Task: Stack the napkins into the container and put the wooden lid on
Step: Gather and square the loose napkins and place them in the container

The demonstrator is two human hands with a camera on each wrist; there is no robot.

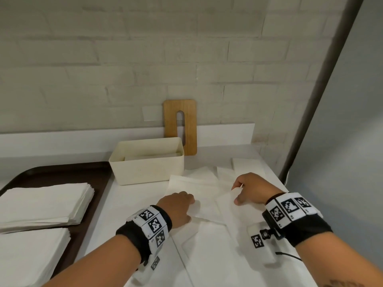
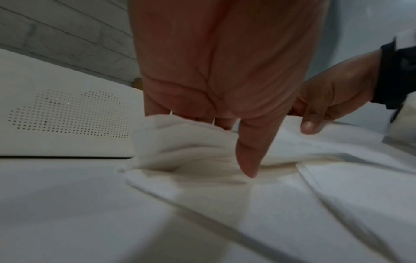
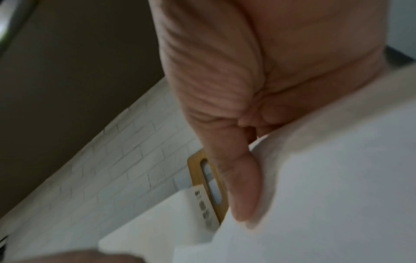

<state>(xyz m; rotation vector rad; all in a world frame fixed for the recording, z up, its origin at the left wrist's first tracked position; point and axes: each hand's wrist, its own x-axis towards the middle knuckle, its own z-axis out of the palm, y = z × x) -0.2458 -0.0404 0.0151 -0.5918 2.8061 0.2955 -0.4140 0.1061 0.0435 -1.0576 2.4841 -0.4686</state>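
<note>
Head view: both hands work on 1 white napkin (image 1: 209,206) lying on the white counter (image 1: 128,201), just in front of the cream container (image 1: 145,168). The left hand (image 1: 178,208) has its fingers curled over the napkin's left end, gripping it. The right hand (image 1: 251,190) pinches the napkin's right end between thumb and fingers and lifts that edge a little. More loose napkins (image 1: 246,164) lie spread around and under it. The container stands open with a few napkins lying low inside. The wooden lid (image 1: 191,125), with its long slot, leans upright against the brick wall (image 1: 124,59) behind the container's right end. To the left, a dark tray (image 1: 99,179) carries 2 napkin stacks (image 1: 45,204).

Left wrist view: the left hand's fingers (image 2: 247,151) bunch the napkin's end into folds, next to the container's dotted side wall (image 2: 67,113); the right hand (image 2: 333,99) holds the far end.

Right wrist view: blurred, the right thumb (image 3: 238,186) presses on white napkin paper; the wooden lid (image 3: 198,170) shows behind it.
</note>
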